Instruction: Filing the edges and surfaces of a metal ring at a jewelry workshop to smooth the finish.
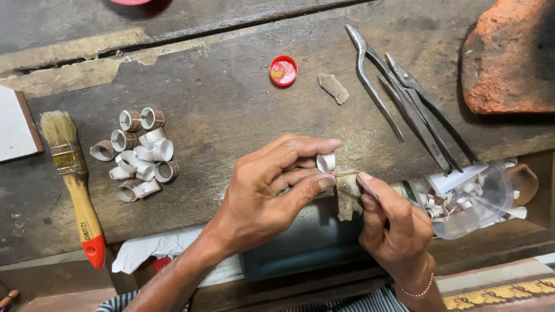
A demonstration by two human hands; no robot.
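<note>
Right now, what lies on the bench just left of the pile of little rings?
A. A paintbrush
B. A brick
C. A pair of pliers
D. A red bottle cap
A: the paintbrush, with pale bristles and a red-tipped handle, lies left of the rings; the pliers are far to the right.

- A dark, worn wooden worktop [219, 98] fills most of the view, its surface scratched and stained.
- A long crack with pale, flaking edges [87, 49] runs across the planks near the far side.
- A rough reddish-brown brick [509, 58] rests on the far right corner.
- At the bottom right, a strip of red-and-gold patterned trim [497, 292] edges the floor.
- The light is soft and even, throwing faint shadows.
</note>
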